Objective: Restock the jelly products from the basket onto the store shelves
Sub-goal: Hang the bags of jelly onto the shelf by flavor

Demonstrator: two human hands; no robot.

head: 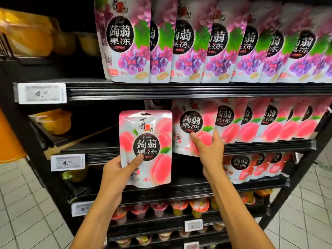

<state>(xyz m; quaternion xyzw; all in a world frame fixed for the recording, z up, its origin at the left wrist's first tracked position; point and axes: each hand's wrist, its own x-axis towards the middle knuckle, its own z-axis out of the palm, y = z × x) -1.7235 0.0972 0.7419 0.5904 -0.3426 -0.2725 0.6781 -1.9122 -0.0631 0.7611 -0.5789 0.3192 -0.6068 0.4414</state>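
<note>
Head view, one frame. The left hand (116, 169) was closed on a peach konjac jelly pouch (145, 150), thumb across the front near the black label, fingers hidden behind. This pouch was upright, face out, in the air in front of the shelving, its lower half overlapping the peach shelf edge (260, 146) in the view.

The right hand (210, 146) was closed on a second peach pouch (193, 126) at the left end of the peach pouch row (269, 121), thumb on the front, fingers wrapped round its right edge. Whether that pouch's base was resting on the shelf could not be told; its bottom hung over the front lip.

Shelf above: grape jelly pouches (188, 44), full across. Shelf below: red pouches (251, 166), flavour unclear. Left of the peach row the shelf was dark and open, with orange jelly cups (53, 121) far left. The basket was not in view.

Judgement: step in hand was seating the right pouch, then setting the left one in the gap beside it.

Notes for doing it well:
- push the right pouch back until its base sits flat
- keep faces forward, upright, level with the row
- place the left pouch just beside it, touching, not overlapping
- hold by the sides so the label stays uncreased
</note>
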